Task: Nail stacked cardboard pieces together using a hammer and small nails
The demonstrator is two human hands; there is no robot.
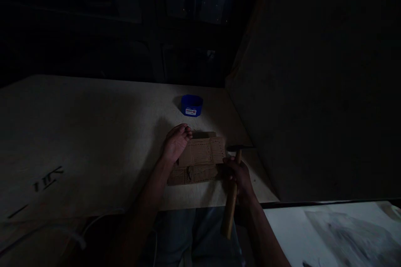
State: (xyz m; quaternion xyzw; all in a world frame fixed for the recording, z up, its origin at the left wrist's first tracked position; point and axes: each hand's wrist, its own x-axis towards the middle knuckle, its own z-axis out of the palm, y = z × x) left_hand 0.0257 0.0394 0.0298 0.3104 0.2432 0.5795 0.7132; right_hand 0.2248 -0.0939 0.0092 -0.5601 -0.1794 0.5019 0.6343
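Note:
My right hand (239, 175) is closed around the wooden handle of a hammer (232, 208), whose dark head points up and away from me beside the cardboard. Several pieces of brown corrugated cardboard (202, 151) lie stacked in the middle, rows of small marks showing on the top piece. At the stack's left edge is my left hand (177, 144), palm turned partly up, fingers curled together. Whether a small thing sits in those fingers is too dark to make out. Beyond the stack stands a blue open container (191, 106) with a white label; its inside is dark.
The pale tabletop (94, 142) carries black marker writing (48, 178) at the left. A dark upright panel (313, 91) borders it on the right. A cable (100, 217) runs by the front edge, and a white surface (344, 233) lies lower right.

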